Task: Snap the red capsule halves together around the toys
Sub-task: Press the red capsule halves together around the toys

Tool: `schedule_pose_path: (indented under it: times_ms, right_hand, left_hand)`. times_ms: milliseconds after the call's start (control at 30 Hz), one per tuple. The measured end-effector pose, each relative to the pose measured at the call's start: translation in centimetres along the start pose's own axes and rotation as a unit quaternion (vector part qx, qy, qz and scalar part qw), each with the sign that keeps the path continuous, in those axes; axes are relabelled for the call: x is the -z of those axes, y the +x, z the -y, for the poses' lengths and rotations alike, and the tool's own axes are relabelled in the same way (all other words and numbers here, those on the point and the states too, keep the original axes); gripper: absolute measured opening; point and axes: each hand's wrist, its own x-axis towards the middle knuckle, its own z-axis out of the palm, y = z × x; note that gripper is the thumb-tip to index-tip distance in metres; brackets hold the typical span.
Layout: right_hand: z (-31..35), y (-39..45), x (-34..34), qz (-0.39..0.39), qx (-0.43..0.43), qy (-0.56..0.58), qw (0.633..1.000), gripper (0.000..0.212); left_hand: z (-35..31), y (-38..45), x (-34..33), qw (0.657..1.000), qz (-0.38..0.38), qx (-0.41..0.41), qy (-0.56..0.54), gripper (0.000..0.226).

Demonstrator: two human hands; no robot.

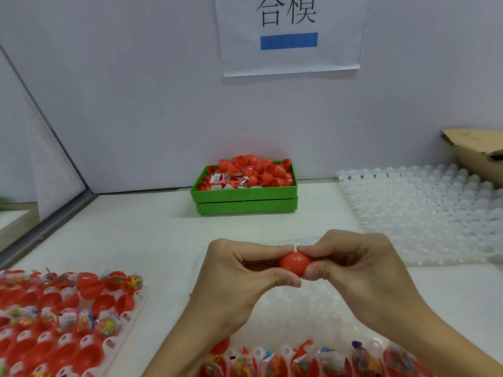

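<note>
On the white surface (152, 229), a green bin (245, 197) of loose red halves stands at the back, well apart from the hands. In front, left hand (239, 273) and right hand (351, 265) meet above an empty white tray (307, 311). Between them the red capsule (295, 263) lies crosswise, each end pinched by thumb and fingers (seam apparently midway), so the closing squeeze is probably inward from both sides.

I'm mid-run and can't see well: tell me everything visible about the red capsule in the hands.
The red capsule is a smooth, glossy, plastic-looking ball with a faint seam running across it, so the halves look joined or nearly so. It is held above the white table, pinched between the left hand and the right hand, whose thumbs and fingers cover its sides. Its contents are hidden.
</note>
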Motion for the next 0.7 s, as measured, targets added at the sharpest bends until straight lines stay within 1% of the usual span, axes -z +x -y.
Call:
schedule_pose_path:
  times_ms: [133, 167, 233, 300, 333, 400, 467, 533, 600, 700]
  right_hand:
    - [0.1, 0.3, -0.1, 0.015, -0.014, -0.028, 0.999, 0.037]
    - [0.1, 0.3, -0.1, 0.025, -0.022, -0.028, 0.999, 0.034]
    - [0.2, 0.2, -0.1, 0.055, -0.053, 0.0, 0.997, 0.021]
    - [0.2, 0.2, -0.1, 0.086, -0.084, 0.026, 0.992, 0.034]
    - [0.3, 0.2, -0.3, 0.097, -0.092, 0.025, 0.991, 0.034]
    - [0.5, 0.2, -0.6, 0.117, -0.095, 0.017, 0.988, 0.018]
    - [0.5, 0.2, -0.8, 0.126, -0.108, 0.029, 0.986, 0.022]
    - [0.2, 0.3, -0.7, 0.126, -0.122, 0.042, 0.983, 0.027]
    - [0.1, 0.5, -0.5, 0.11, -0.14, 0.066, 0.982, 0.034]
    - [0.1, 0.8, -0.2, 0.104, -0.136, 0.107, 0.979, 0.039]
  left_hand:
    - [-0.2, 0.2, -0.1, 1.0, -0.016, -0.011, -0.001, 0.031]
    - [-0.1, 0.2, -0.1, 1.0, -0.021, -0.012, 0.004, 0.03]
    - [0.1, 0.3, 0.1, 0.998, -0.039, -0.019, 0.042, 0.031]
    - [0.2, 0.4, 0.2, 0.994, -0.047, -0.036, 0.092, 0.036]
    - [0.3, 0.4, 0.1, 0.992, -0.043, -0.046, 0.112, 0.037]
    - [0.4, 0.3, -0.1, 0.987, -0.028, -0.07, 0.144, 0.041]
    - [0.6, 0.3, -0.2, 0.984, -0.012, -0.073, 0.165, 0.044]
    - [0.8, 0.3, -0.2, 0.99, 0.003, -0.035, 0.139, 0.047]
    - [0.9, 0.4, -0.2, 0.997, 0.006, 0.009, 0.08, 0.048]
    - [0.9, 0.6, 0.0, 0.999, 0.001, 0.048, 0.022, 0.051]
